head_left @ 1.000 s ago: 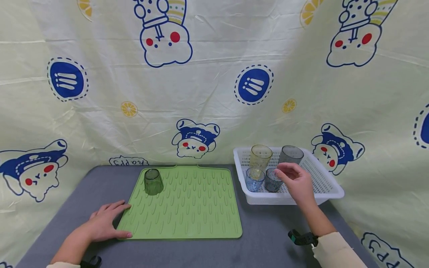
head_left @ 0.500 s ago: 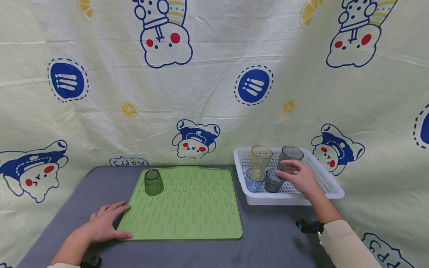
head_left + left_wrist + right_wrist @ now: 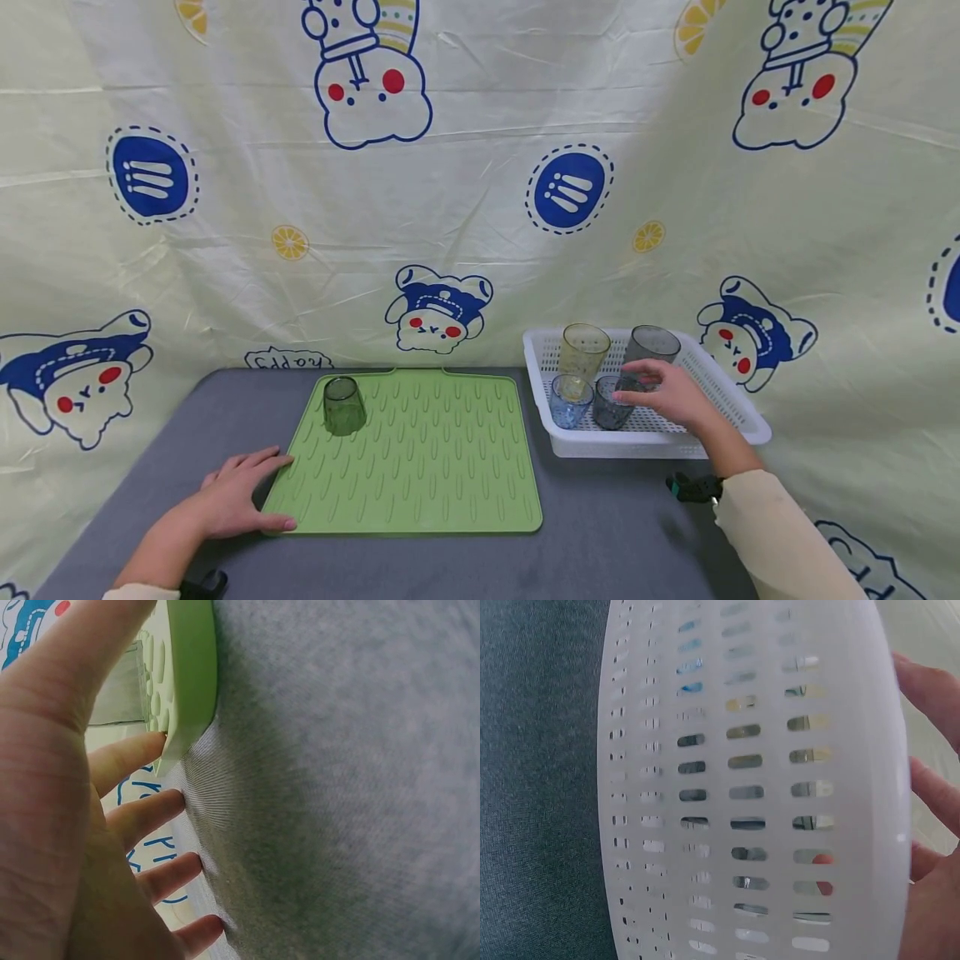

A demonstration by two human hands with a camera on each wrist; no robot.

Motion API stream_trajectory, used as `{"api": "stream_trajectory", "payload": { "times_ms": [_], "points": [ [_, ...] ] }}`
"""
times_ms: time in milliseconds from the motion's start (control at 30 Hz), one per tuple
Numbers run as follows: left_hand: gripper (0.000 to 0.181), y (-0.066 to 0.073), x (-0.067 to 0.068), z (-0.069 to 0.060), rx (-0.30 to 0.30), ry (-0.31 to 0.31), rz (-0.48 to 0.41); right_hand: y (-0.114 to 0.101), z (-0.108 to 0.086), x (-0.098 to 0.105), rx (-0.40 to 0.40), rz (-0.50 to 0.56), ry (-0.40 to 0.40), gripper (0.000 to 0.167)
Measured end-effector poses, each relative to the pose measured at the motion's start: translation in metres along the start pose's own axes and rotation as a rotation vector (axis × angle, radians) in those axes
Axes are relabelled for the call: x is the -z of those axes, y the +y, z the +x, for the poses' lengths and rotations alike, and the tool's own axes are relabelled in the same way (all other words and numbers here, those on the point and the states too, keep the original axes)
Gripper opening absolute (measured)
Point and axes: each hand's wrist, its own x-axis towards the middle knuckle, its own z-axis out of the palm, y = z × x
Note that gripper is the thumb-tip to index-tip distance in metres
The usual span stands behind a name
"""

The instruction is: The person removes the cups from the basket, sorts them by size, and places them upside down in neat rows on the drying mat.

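My left hand lies at the left edge of the green ridged mat, thumb and index finger touching it, the other fingers on the cloth in the left wrist view. On the mat's back left stands a dark green glass. My right hand is over the white basket, thumb and fingers apart. Its thumb overlaps the small dark glass, and its fingers are in front of the taller grey glass; contact cannot be told. The right wrist view shows the basket's perforated wall hiding the glasses.
Inside the basket, a yellowish glass stands at the back left and a small blue glass in front of it. The grey cloth covers the table. A patterned curtain hangs behind.
My right hand has shifted slightly right over the basket and turned, its thumb now lower and more level. My left hand and the glasses have not visibly moved.
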Motion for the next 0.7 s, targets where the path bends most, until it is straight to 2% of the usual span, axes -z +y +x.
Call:
{"api": "stream_trajectory", "payload": {
  "times_ms": [700],
  "points": [
    [0.095, -0.001, 0.002, -0.001, 0.008, -0.007, -0.020, 0.014, 0.021, -0.001, 0.026, -0.040, -0.136, 0.087]
  ]
}}
